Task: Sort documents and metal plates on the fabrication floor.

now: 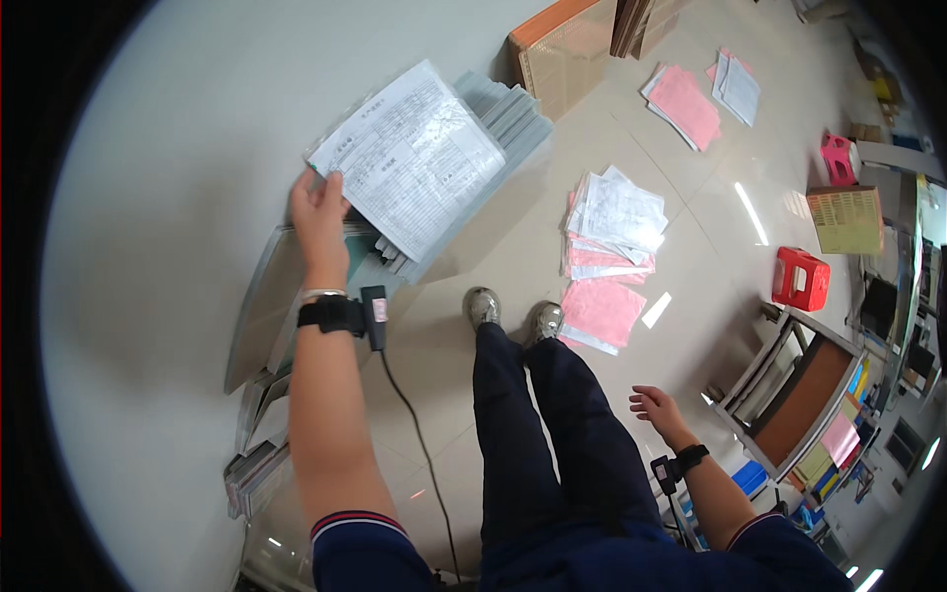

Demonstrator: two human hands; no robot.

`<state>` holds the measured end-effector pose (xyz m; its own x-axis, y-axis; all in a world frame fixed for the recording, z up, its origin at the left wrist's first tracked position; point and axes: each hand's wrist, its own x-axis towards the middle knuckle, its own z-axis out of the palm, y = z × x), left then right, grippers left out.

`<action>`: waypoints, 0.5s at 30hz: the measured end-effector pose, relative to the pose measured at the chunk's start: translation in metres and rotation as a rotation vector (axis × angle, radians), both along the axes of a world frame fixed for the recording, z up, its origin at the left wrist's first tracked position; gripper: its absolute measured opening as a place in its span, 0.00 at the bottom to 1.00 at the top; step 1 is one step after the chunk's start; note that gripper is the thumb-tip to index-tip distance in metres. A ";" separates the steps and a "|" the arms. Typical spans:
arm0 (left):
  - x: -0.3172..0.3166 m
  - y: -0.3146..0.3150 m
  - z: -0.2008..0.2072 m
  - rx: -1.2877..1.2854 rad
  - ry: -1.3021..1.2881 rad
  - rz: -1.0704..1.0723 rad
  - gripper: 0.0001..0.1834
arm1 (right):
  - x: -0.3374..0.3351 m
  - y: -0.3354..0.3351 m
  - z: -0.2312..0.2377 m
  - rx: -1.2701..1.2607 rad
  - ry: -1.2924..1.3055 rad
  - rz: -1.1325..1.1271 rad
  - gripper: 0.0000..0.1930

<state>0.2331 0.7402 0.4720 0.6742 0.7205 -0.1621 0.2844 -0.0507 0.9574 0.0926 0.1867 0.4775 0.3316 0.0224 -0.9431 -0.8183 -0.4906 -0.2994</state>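
While your left hand [318, 212] pinches the lower corner of a printed sheet in a clear sleeve [414, 158], the sheet lies just beyond your fingers on a stack of grey folders [508, 113] leaning at the wall. Your right hand [656, 405] hangs loosely open, holding nothing, beside your leg. Ahead of it, pink and white papers [607, 252] lie on the floor.

- Your left hand [318, 212] grips a sleeved form [414, 158] at ten o'clock.
- Your right hand [656, 405] hangs empty, four o'clock.
- Pink papers [600, 312] lie beside your shoes [513, 314].
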 end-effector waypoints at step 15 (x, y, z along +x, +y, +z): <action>-0.088 -0.056 -0.076 -0.270 0.034 0.472 0.20 | 0.015 0.000 -0.003 0.012 -0.004 0.051 0.16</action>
<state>0.1452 0.6837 0.3957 0.2784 0.8734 -0.3995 0.2471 0.3368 0.9086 0.1081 0.1869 0.4740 0.3335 0.0503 -0.9414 -0.7913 -0.5279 -0.3085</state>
